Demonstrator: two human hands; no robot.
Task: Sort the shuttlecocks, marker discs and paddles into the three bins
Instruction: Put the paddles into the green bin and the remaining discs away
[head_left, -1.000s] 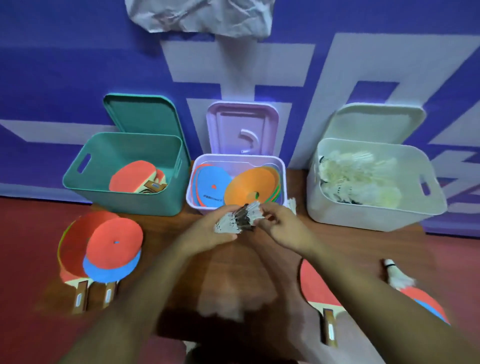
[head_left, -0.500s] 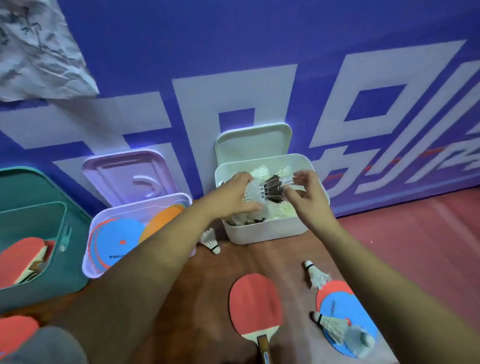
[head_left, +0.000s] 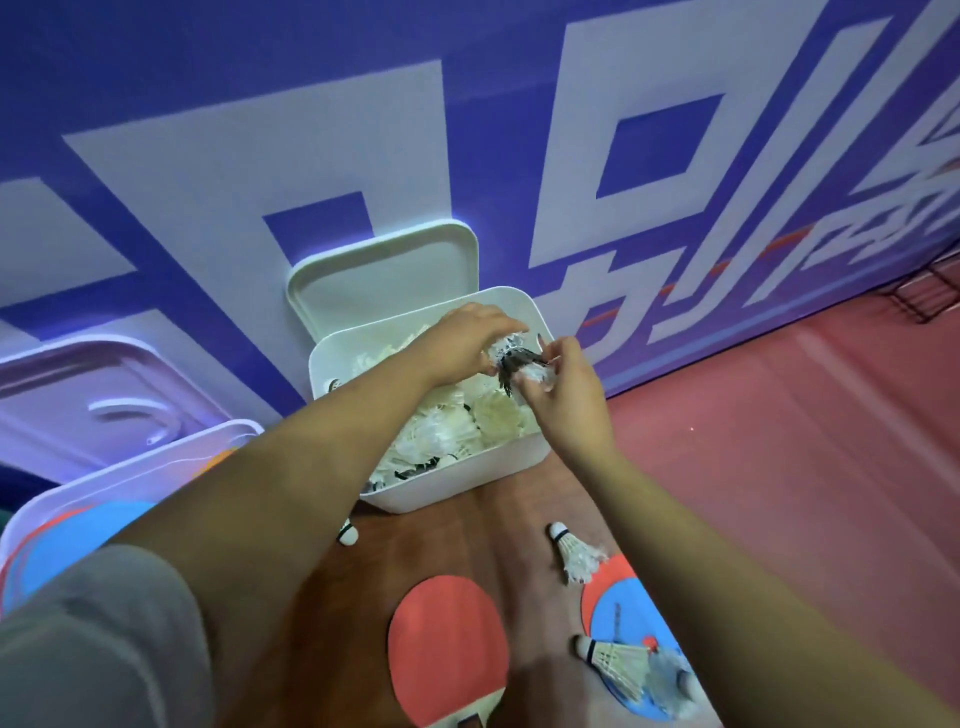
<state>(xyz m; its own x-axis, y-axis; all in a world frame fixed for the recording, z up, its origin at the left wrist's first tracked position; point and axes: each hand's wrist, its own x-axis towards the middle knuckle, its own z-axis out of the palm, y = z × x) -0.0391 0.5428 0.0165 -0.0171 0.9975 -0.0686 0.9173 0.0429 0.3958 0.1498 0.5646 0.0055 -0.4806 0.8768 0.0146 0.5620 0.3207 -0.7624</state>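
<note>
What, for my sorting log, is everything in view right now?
White plastic bin: one, lid open, against the wall.
White feather shuttlecocks: many piled in that bin; three loose on the wooden table.
Red round paddle: one, on the table.
Flat marker discs: two, blue over red, table's right.
Lilac plastic bin: one, left, holding a blue disc.
Left hand, right hand: fingers grip a shuttlecock bunch above the white bin.
</note>
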